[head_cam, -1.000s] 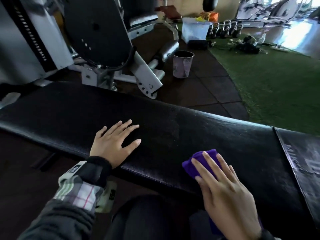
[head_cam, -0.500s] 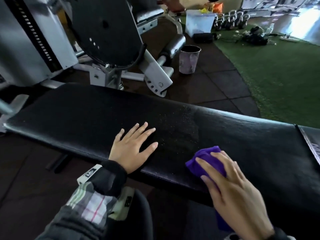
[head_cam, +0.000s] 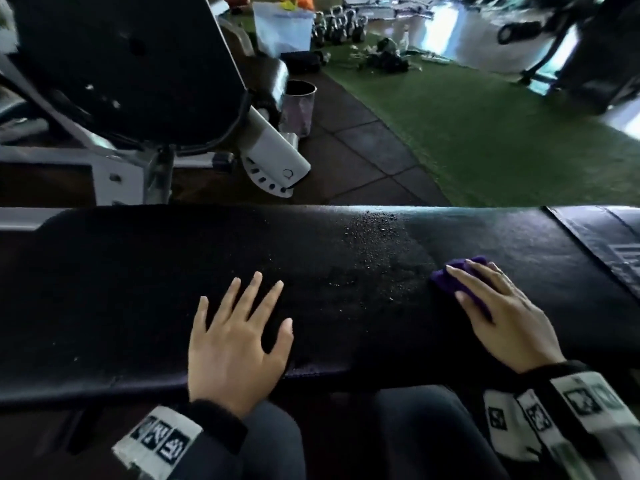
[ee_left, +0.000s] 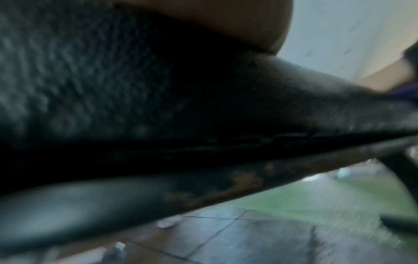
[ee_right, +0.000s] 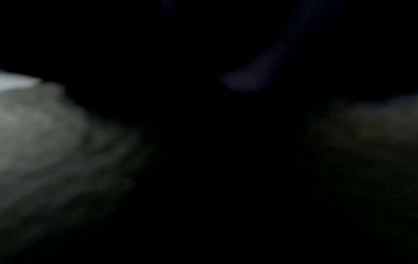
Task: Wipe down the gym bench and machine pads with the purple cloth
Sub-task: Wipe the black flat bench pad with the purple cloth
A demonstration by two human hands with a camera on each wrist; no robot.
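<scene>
A long black padded bench (head_cam: 138, 271) runs across the head view, with water droplets (head_cam: 374, 233) on its middle. My left hand (head_cam: 239, 327) lies flat on the pad, fingers spread and straight, holding nothing. To the right, my right hand (head_cam: 498, 306) presses the purple cloth (head_cam: 446, 277) onto the pad with straight fingers; most of the cloth is hidden under the palm. The left wrist view shows the bench's edge (ee_left: 203, 116) close up, with the cloth (ee_left: 405, 92) far right. The right wrist view is dark and blurred.
Behind the bench stands a machine with a big black pad (head_cam: 131, 71) and a white frame (head_cam: 273, 157). A cup (head_cam: 298, 105) sits on the dark floor tiles. Green turf (head_cam: 502, 140) lies to the right, with a clear bin (head_cam: 282, 29) and kettlebells (head_cam: 337, 27) beyond it.
My right hand has slid the cloth from the near edge further onto the pad. The left hand stays flat on the bench. My head has turned, so the bench now lies level across the view.
</scene>
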